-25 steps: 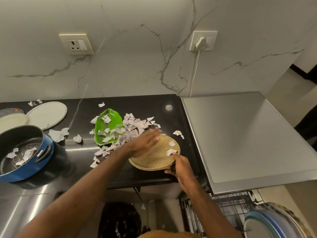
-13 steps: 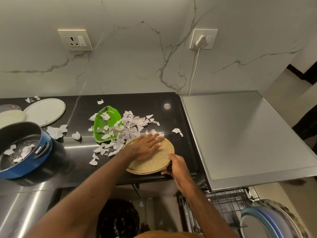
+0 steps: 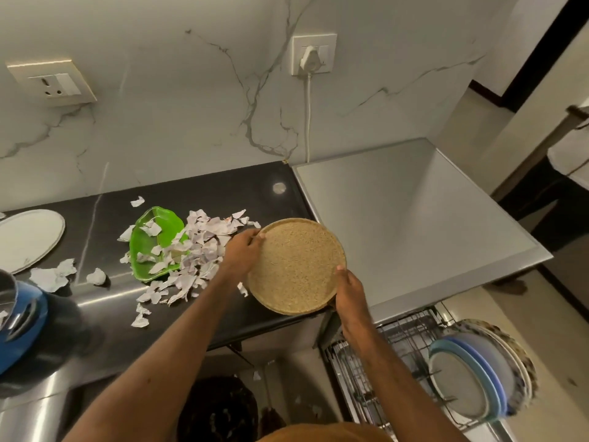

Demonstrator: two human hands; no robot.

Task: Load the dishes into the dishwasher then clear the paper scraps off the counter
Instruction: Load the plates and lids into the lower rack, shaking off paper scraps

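Head view: a round plate (image 3: 296, 266), tan, with a grainy speckled surface and a low raised rim, is held tilted between the two hands at the right end of the polished black counter (image 3: 223, 193), its near edge past the counter's front edge. The left hand (image 3: 240, 255) is curled round the plate's left rim, with fingertips hooked over the edge. The near right rim is gripped by the right hand (image 3: 349, 288), thumb laid on top.

Just left of the left hand, torn white paper scraps (image 3: 204, 247) are heaped, crumpled and jagged. They spill into and around a glossy green leaf-shaped dish (image 3: 149, 250), in which several scraps lie. More scraps are scattered farther left and toward the counter's front edge. Well left of the left hand a flat white platter (image 3: 28, 240) lies on the counter. Nearer, a blue pot (image 3: 22, 317) is cut off by the frame, and its contents cannot be made out.

Below and right of the right hand, a wire dishwasher rack (image 3: 392, 346) stands pulled out. Several stacked plates (image 3: 468, 378) are set on edge in it, pale with blue rims, with a mottled one behind. Beyond the right hand lies a smooth grey appliance top (image 3: 414, 218). Beneath the forearms a dark bin (image 3: 220, 406) is seen, with pale flecks in it too dim to identify.
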